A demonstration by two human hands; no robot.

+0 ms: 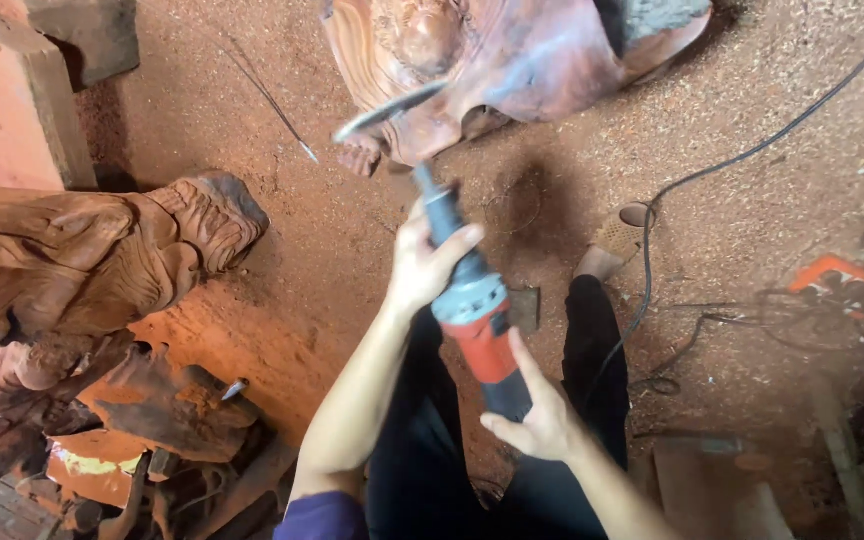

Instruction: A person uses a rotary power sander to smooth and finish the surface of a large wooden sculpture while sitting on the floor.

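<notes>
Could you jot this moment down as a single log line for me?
left hand: grips front of red power tool | right hand: holds its rear | tool tip: near carved wood block | floor: sawdust

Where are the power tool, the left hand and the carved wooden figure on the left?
power tool (pixel 480 335), head view, red body.
left hand (pixel 422 265), head view, back of hand.
carved wooden figure (pixel 102 255), head view, upper body.

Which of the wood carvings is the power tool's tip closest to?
The reddish carving at the top of the view, right beyond the tip of the red and grey power tool. The brown carved figure at the left lies farther from the tip.
</notes>
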